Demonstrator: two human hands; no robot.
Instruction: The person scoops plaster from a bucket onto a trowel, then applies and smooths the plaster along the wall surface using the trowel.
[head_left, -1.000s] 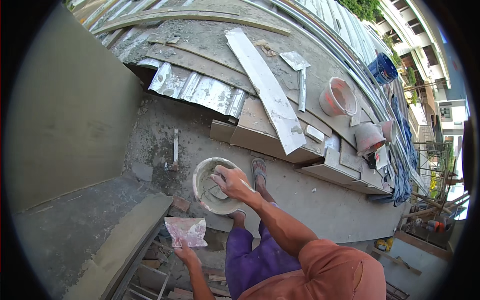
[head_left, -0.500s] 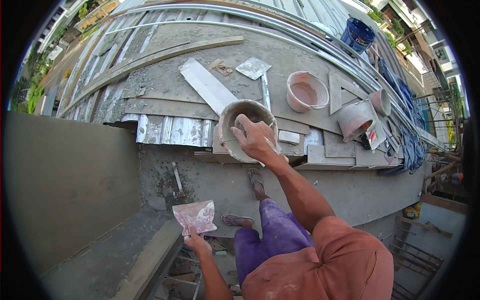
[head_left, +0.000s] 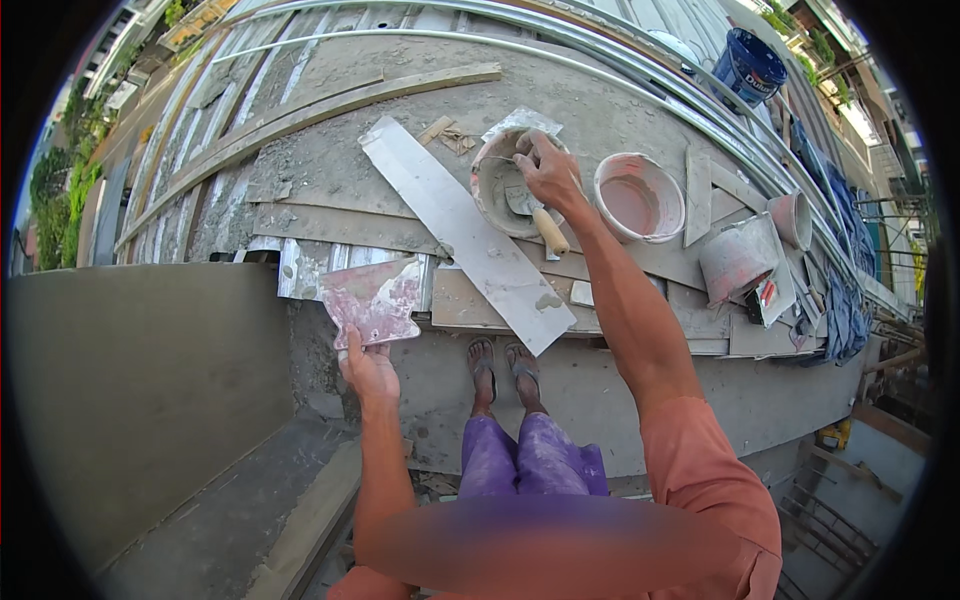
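Observation:
My left hand (head_left: 369, 370) is closed around the near edge of a flat, pink-stained plate (head_left: 372, 300) smeared with pale plaster. That plate is held out above the front edge of the metal sheeting. My right hand (head_left: 548, 172) is closed at the far rim of a plaster-crusted bucket (head_left: 487, 190), apparently on its thin wire handle; the fingers partly hide the grip. Inside the bucket leans a trowel, its wooden handle (head_left: 550, 231) sticking out over the near rim. Close to the right of it stands a second bucket (head_left: 640, 198) with pinkish residue.
A long pale board (head_left: 465, 235) lies slantwise before me. Two tipped containers (head_left: 740, 262), (head_left: 790, 220) and a blue cloth (head_left: 850, 310) lie at the right. A dark blue pail (head_left: 748, 68) stands beyond metal channels. Timber strips (head_left: 330, 110) cross the far left; a wall (head_left: 150, 350) rises at left.
My right hand has carried the bucket away from me, farther onto the platform, uncovering the pale board. My left hand has raised the plate forward. My feet now stand side by side.

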